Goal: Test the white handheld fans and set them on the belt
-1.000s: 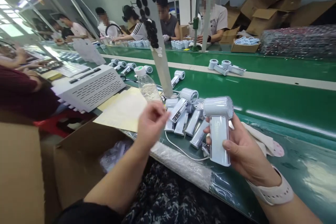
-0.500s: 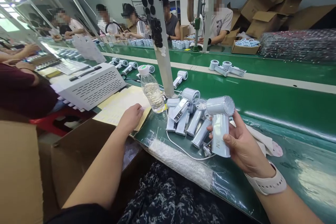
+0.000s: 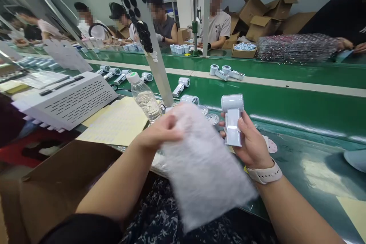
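Note:
My right hand (image 3: 251, 141) is wrapped round the handle of a pale blue handheld fan (image 3: 233, 116), held upright above the green bench with its round head on top. My left hand (image 3: 162, 131) pinches the upper edge of a blurred white sheet or pouch (image 3: 206, 167). This hangs down over my lap and the bench edge, and its exact kind cannot be made out. Behind it lie several more fans, mostly covered; one fan head (image 3: 190, 100) shows above it.
A clear bottle (image 3: 145, 99) stands beside yellow paper sheets (image 3: 122, 122) and a slotted white box (image 3: 68, 99). A post (image 3: 160, 72) rises behind. Several fans lie on the green conveyor (image 3: 274, 103). Co-workers sit across it, near bubble wrap (image 3: 297, 47) and cartons (image 3: 263, 26).
My left hand has left the yellow paper and now lifts the white sheet in front of the fan pile. The held fan has turned slightly. My view has swung right.

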`<move>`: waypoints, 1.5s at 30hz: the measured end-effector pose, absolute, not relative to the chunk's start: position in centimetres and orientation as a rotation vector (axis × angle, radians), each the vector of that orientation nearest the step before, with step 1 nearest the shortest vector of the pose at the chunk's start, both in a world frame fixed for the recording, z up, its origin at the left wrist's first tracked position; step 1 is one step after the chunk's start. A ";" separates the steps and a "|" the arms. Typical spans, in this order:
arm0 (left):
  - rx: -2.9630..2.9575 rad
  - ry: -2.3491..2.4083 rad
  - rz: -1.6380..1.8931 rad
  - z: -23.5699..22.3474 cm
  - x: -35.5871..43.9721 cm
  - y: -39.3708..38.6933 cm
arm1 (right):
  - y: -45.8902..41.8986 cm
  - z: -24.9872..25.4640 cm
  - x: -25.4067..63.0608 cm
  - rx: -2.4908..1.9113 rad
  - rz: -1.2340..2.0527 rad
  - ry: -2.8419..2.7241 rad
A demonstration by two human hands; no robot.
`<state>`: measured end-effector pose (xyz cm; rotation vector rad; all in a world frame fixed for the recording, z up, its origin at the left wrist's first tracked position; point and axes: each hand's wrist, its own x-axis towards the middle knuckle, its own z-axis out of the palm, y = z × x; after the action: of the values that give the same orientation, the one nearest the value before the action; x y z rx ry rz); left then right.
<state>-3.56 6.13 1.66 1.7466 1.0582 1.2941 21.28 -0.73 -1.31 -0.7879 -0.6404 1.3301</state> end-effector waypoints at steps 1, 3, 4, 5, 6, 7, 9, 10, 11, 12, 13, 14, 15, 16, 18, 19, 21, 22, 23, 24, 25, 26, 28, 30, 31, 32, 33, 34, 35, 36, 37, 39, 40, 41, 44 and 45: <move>1.863 1.044 1.131 2.1 -1.9 7.0 | -0.6 -1.3 21.5 -0.787 1.312 -0.617; 2.288 1.131 0.740 2.8 0.9 8.5 | -0.4 -1.2 21.8 -0.774 1.285 -0.572; 2.477 1.184 0.643 3.0 2.0 8.8 | -0.2 -1.1 22.0 -0.763 1.273 -0.559; 2.646 1.242 0.620 3.0 2.9 8.9 | -0.1 -1.0 22.1 -0.754 1.258 -0.553; 2.770 1.293 0.694 2.8 3.5 8.7 | -0.1 -0.9 22.2 -0.749 1.244 -0.550; 2.848 1.330 0.813 2.5 3.8 8.3 | 0.0 -0.8 22.3 -0.746 1.228 -0.545; 2.898 1.319 1.022 1.6 4.2 6.7 | 0.0 -0.5 22.3 -0.738 1.200 -0.534; 2.899 1.251 1.015 1.1 4.3 5.7 | 0.0 -0.4 22.3 -0.733 1.192 -0.535; 2.895 1.154 0.914 0.6 4.5 4.7 | -0.1 -0.3 22.2 -0.728 1.190 -0.543; 2.889 1.045 0.736 0.1 4.7 3.8 | -0.1 -0.3 22.2 -0.725 1.188 -0.557; 2.878 0.964 0.545 -0.3 4.9 3.0 | -0.1 -0.3 22.1 -0.729 1.183 -0.572; 2.866 0.922 0.375 -0.6 5.2 2.4 | -0.1 -0.4 22.1 -0.740 1.175 -0.585; 2.859 0.923 0.246 -0.8 5.5 2.0 | -0.1 -0.6 22.0 -0.757 1.165 -0.593; 2.855 0.954 0.169 -0.8 5.8 1.9 | 0.0 -0.8 22.0 -0.782 1.154 -0.598; 2.822 1.011 0.102 -0.4 6.1 2.1 | 0.3 -1.2 22.1 -0.844 1.141 -0.614; 2.781 1.021 0.083 -0.1 6.2 2.5 | 0.4 -1.3 22.1 -0.876 1.139 -0.632; 2.668 1.033 0.063 0.7 6.0 3.2 | 0.3 -1.1 22.2 -0.938 1.109 -0.704; 2.602 1.044 0.068 1.0 5.9 3.5 | 0.0 -0.8 22.2 -0.964 1.072 -0.764; 2.540 1.050 0.084 1.3 5.7 3.8 | -0.5 -0.3 22.2 -0.981 1.015 -0.838; 2.489 1.047 0.109 1.3 5.6 4.0 | -1.2 0.2 22.2 -0.982 0.942 -0.925; 2.450 1.029 0.141 1.3 5.5 4.1 | -2.1 0.8 22.2 -0.971 0.864 -1.023; 2.418 1.001 0.181 1.1 5.4 4.3 | -3.1 1.2 22.2 -0.960 0.792 -1.128; 2.338 0.951 0.308 0.3 5.3 4.6 | -5.3 1.4 22.2 -0.977 0.683 -1.326; 2.248 0.915 0.432 -0.7 5.1 5.0 | -7.1 0.5 22.4 -1.115 0.633 -1.463; 2.182 0.902 0.474 -1.0 4.9 5.3 | -7.7 -0.3 22.5 -1.230 0.616 -1.497; 2.091 0.898 0.504 -1.3 4.7 5.7 | -8.2 -1.2 22.6 -1.353 0.598 -1.509; 1.979 0.903 0.526 -1.4 4.5 6.0 | -8.5 -2.2 22.7 -1.470 0.577 -1.510; 1.852 0.917 0.547 -1.3 4.4 6.3 | -8.7 -3.0 22.8 -1.569 0.549 -1.512; 1.726 0.933 0.570 -1.2 4.2 6.5 | -8.7 -3.7 22.8 -1.641 0.513 -1.521; 1.635 0.953 0.595 -0.9 4.1 6.7 | -8.8 -4.1 22.7 -1.688 0.472 -1.543; 1.614 0.975 0.624 -0.5 4.1 6.7 | -8.7 -4.3 22.6 -1.722 0.427 -1.578; 1.802 1.005 0.677 0.5 4.3 6.1 | -8.7 -4.1 22.1 -1.785 0.322 -1.674; 1.997 0.995 0.698 1.1 4.5 5.6 | -8.6 -3.8 21.9 -1.824 0.260 -1.723; 2.238 0.944 0.701 1.8 4.7 4.9 | -8.6 -3.4 21.6 -1.861 0.201 -1.766; 2.947 0.525 0.527 4.1 5.0 2.5 | -8.2 -2.1 20.7 -1.853 0.168 -1.788; 3.096 0.377 0.428 4.9 5.0 1.9 | -8.0 -1.8 20.4 -1.805 0.258 -1.735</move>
<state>5.03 1.90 4.89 3.0956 0.3769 0.4278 20.40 -7.98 -1.75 -1.8052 -1.7349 0.2579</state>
